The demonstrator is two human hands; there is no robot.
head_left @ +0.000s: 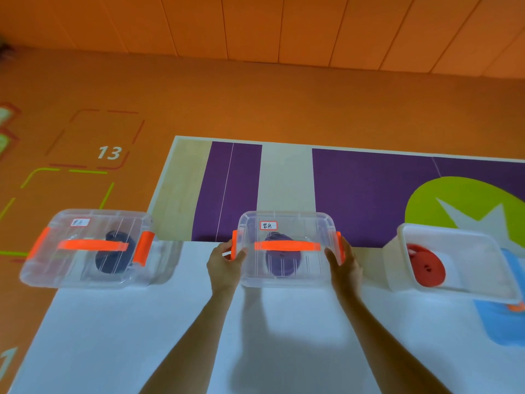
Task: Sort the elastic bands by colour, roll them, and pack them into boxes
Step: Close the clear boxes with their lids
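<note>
A clear lidded box [287,277] with orange latches and an orange handle stands in the middle of the white surface, with a rolled purple band [282,261] inside. My left hand [224,261] grips its left latch and my right hand [345,265] holds its right side by the other latch. To the left stands a second closed clear box [71,274] holding a rolled dark blue band [113,254]. At the right an open clear box [460,240] without a lid holds a rolled red band [426,268].
The boxes stand on a white sheet [142,336] over a mat with purple [369,194], beige and green areas. Orange floor with a painted 13 [109,152] lies to the left, and an orange panelled wall [284,27] runs behind.
</note>
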